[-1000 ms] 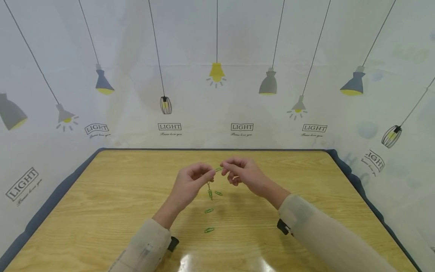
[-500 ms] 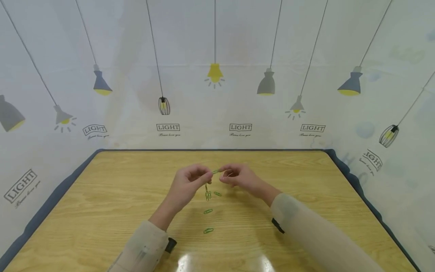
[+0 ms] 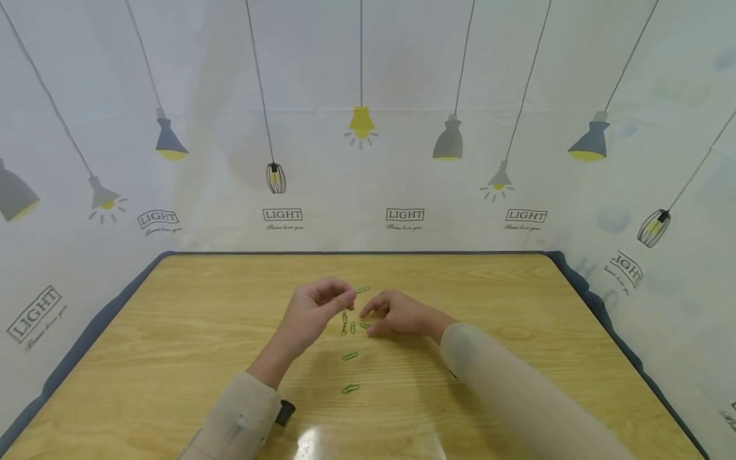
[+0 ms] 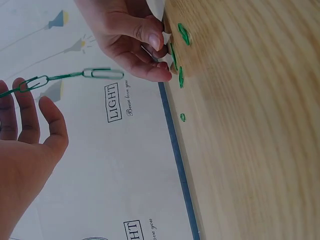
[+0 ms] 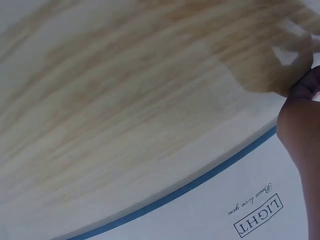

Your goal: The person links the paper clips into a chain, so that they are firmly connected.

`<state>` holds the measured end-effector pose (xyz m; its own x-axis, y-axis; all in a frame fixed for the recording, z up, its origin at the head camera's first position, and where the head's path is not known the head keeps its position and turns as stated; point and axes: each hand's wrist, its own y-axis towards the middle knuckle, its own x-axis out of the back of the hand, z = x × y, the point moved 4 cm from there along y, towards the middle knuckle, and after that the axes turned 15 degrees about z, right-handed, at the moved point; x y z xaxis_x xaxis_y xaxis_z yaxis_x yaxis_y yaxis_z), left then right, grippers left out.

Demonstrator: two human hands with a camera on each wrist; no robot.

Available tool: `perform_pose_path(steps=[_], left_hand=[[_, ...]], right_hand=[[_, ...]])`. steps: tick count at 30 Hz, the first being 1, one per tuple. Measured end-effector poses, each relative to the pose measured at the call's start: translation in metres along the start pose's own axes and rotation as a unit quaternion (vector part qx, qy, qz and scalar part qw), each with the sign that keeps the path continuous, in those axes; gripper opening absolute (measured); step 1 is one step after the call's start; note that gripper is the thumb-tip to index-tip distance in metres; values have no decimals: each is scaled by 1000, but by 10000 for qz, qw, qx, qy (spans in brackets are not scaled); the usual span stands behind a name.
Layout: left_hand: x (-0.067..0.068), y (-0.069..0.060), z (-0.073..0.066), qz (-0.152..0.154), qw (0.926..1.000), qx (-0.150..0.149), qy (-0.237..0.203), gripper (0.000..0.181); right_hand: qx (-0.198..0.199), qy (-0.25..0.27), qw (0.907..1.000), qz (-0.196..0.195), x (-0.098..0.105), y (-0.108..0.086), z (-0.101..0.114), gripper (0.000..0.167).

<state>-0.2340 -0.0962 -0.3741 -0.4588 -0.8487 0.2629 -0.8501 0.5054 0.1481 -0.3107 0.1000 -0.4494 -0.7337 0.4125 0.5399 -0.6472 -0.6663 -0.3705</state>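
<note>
My left hand (image 3: 310,316) pinches a linked chain of green paper clips. One paper clip (image 3: 363,290) of it sticks out past the fingertips to the right, while the chain's lower part (image 3: 344,322) hangs below. The left wrist view shows the chain (image 4: 102,73) stretching away from that hand (image 4: 30,155). My right hand (image 3: 402,314) is low over the table, thumb and forefinger spread apart beside a loose paper clip (image 3: 365,326). Another paper clip (image 3: 353,328) lies just left of it. In the right wrist view only part of the right hand (image 5: 305,120) appears, its fingertips cut off.
Two more green paper clips lie nearer to me, one (image 3: 350,356) behind the other (image 3: 350,388). The wooden table (image 3: 172,358) has a dark blue border and a wall covering (image 3: 345,185) printed with lamps behind it.
The right hand has let go of the clip at the chain's end and moved down to a loose paper clip on the table. The left hand keeps its pinch, almost still.
</note>
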Motion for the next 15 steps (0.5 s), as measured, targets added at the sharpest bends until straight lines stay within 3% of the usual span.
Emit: perform_pose_path(steps=[8,15], left_hand=[[-1,1,0,119,9999,-98,39,21],[4,-1,1,-31,10000,-22,57,24]], right_hand=[[-17,154,9997,-176,4,6,-5,18],[-48,-78,9999,-94,5,11,-7,20]])
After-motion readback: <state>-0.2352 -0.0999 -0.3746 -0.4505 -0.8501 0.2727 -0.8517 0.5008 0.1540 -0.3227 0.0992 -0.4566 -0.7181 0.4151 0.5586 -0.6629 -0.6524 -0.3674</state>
